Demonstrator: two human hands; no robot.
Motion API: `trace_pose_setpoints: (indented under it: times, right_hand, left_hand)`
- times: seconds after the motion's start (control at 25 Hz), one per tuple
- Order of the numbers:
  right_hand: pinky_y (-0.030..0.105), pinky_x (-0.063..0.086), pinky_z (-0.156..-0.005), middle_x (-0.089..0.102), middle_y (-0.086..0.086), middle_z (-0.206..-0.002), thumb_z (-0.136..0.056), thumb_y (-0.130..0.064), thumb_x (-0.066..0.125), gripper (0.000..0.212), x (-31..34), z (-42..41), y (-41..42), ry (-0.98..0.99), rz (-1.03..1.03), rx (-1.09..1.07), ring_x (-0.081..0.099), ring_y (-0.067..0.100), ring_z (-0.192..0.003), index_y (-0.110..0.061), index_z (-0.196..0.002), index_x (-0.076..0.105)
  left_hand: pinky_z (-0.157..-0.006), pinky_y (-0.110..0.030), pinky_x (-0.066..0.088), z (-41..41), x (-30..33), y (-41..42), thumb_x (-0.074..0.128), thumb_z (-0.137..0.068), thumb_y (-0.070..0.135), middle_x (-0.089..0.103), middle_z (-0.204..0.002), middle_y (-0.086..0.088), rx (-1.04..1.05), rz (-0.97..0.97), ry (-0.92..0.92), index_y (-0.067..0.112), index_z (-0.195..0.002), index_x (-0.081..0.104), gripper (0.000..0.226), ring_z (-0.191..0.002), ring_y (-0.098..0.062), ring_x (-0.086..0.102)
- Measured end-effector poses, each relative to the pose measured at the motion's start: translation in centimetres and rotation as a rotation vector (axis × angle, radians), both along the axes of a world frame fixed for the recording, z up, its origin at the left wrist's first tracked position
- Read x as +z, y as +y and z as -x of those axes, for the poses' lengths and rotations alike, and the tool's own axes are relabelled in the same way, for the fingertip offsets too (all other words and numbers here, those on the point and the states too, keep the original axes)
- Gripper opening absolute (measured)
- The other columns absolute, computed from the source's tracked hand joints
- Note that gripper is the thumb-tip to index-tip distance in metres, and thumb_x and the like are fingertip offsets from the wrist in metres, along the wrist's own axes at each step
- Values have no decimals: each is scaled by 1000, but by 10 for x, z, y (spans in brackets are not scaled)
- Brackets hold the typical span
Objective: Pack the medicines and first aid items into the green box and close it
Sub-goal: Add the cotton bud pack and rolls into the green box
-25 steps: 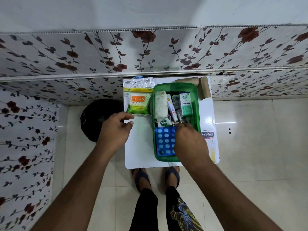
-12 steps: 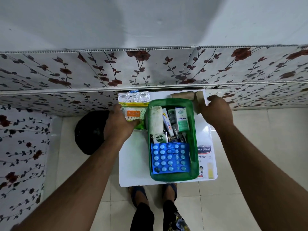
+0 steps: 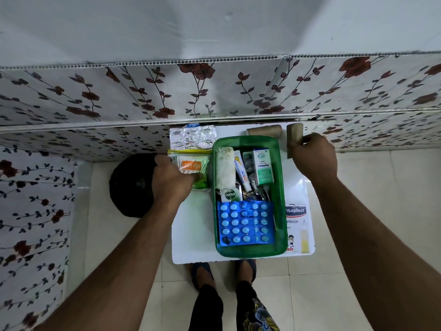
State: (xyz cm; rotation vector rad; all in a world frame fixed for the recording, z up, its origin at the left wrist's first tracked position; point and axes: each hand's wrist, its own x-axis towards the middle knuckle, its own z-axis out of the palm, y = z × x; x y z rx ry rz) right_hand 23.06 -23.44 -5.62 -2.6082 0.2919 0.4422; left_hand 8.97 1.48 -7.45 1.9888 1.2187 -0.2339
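- The right hand [image 3: 313,155], which a second ago was down inside the green box [image 3: 281,187], has swung out to the box's two o'clock and now closes its fingers round an upright brown bandage roll [image 3: 294,137] at the far right corner of the white table [image 3: 193,230].
- The left hand [image 3: 173,181], a loose fist over bare tabletop before, has gone forward to the box's ten o'clock and grips the near edge of the cotton-bud packet [image 3: 193,164]; whether the packet has left the table I cannot tell.
- A second bandage roll [image 3: 263,130] lies flat at the box's twelve o'clock, just beyond the rim.
- A foil strip [image 3: 193,138] lies beyond the cotton-bud packet, at eleven o'clock.
- The plaster box [image 3: 297,223] sits at four o'clock, partly under the green box's right wall.
- The green box stands open mid-table, already holding a blue blister sheet [image 3: 244,223], an antiseptic bottle [image 3: 230,195], a gauze roll [image 3: 224,169], a tube and a small carton.
- My reading: both hands have switched from arranging contents to fetching two more items at once, so packing is past halfway, and no lid is in sight.
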Motion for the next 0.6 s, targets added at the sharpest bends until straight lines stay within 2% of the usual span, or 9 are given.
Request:
trace_pose_setpoints:
  times: [0.12,0.2,0.28,0.36,0.48,0.52,0.6]
  right_hand:
    - [29,35,-63,62,4,-77,-82,-38,56,31,6,6,-3,-27,-27,-26,54,27,-72,-12,-92,69]
    - [28,34,-60,62,1,-76,-82,-40,55,32,13,13,-5,-36,-54,-52,54,26,-73,-13,-93,69]
    - [27,33,-56,61,-3,-72,-82,-45,52,34,21,23,-10,-35,-87,-82,56,25,-73,-16,-92,68]
    - [27,36,-60,62,-4,-76,-83,-45,53,34,29,33,-17,-38,-119,-104,57,23,-75,-17,-96,68]
    - [28,38,-68,63,-4,-81,-85,-45,55,36,36,47,-26,-45,-156,-143,57,20,-77,-16,-102,68]
    - [28,39,-68,64,-4,-82,-85,-46,55,37,39,51,-27,-46,-171,-153,58,19,-77,-16,-102,68]
    - [27,40,-65,67,-6,-84,-85,-48,54,37,45,56,-27,-43,-209,-157,63,19,-78,-18,-101,69]
  left_hand:
    - [-86,-43,51,12,1,-2,89,-52,39,62,-111,-13,12,18,5,9,-109,50,75,-100,-34,61]
    - [-86,-37,49,24,12,-5,87,-58,33,63,-114,-12,82,16,-29,8,-112,50,70,-101,-32,61]
    - [-82,-32,46,36,40,-8,85,-67,19,64,-115,-8,201,7,-140,11,-117,44,66,-99,-26,62]
    - [-80,-32,49,45,77,-14,84,-69,14,68,-111,-3,250,44,-322,23,-122,38,70,-97,-20,68]
    - [-68,-25,50,35,120,-45,81,-74,13,67,-100,10,35,118,-384,34,-115,42,60,-83,-3,66]
    - [-65,-22,48,26,125,-59,79,-76,14,62,-100,11,-67,107,-352,33,-113,43,55,-80,-3,64]
    - [-68,-26,44,7,122,-83,76,-79,18,52,-107,5,-262,61,-290,29,-114,43,49,-84,-13,59]
